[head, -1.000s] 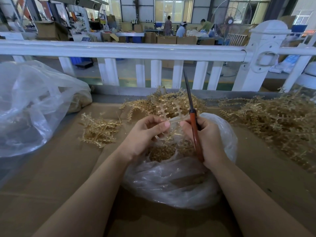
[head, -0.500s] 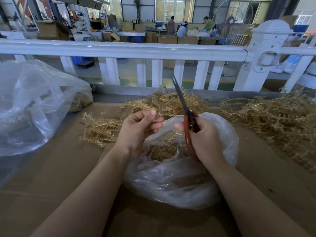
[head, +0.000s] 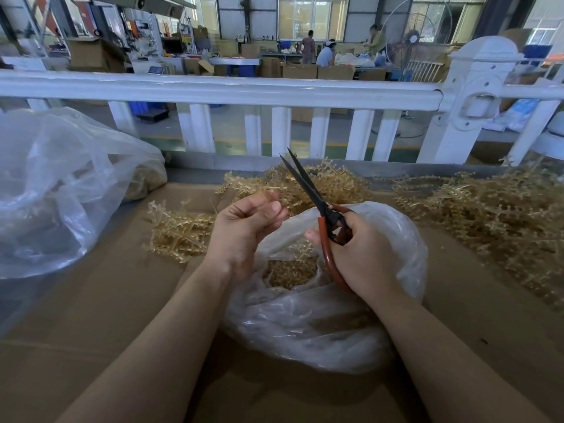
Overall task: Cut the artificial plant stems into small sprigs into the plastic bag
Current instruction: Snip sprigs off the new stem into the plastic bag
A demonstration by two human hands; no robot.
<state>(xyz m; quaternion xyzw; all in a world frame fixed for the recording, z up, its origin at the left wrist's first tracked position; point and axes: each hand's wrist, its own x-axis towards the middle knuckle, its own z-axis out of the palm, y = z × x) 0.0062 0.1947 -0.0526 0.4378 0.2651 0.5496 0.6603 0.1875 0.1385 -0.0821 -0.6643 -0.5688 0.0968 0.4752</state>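
On the cardboard-covered table (head: 91, 315) sit two plastic bags: one small plastic bag (head: 305, 325) directly below the hands, its mouth open and a heap of cut sprigs (head: 290, 271) showing inside, and one larger clear bag (head: 61, 193) off to the left. Three loose piles of golden artificial plant stems lie around the small bag: a small pile (head: 180, 236) just left of the left hand, a middle pile (head: 329, 184) behind the hands, and a big pile (head: 488, 218) spread along the right. One pair of scissors (head: 317, 206) is in play, red-handled with dark blades. The right hand (head: 363, 254) grips its handles with fingers curled through the loops; the blades stand slightly parted, tips pointing up and away toward the white railing (head: 213, 90). The left hand (head: 244, 227) is curled, its fingers and thumb pinching a short piece of stem (head: 265, 195) that sticks out just above the fingertips, left of the blades and apart from them. Both hands hover over the small bag's open mouth, the sprigs lying below and between them. Three people stand at benches far behind the railing.
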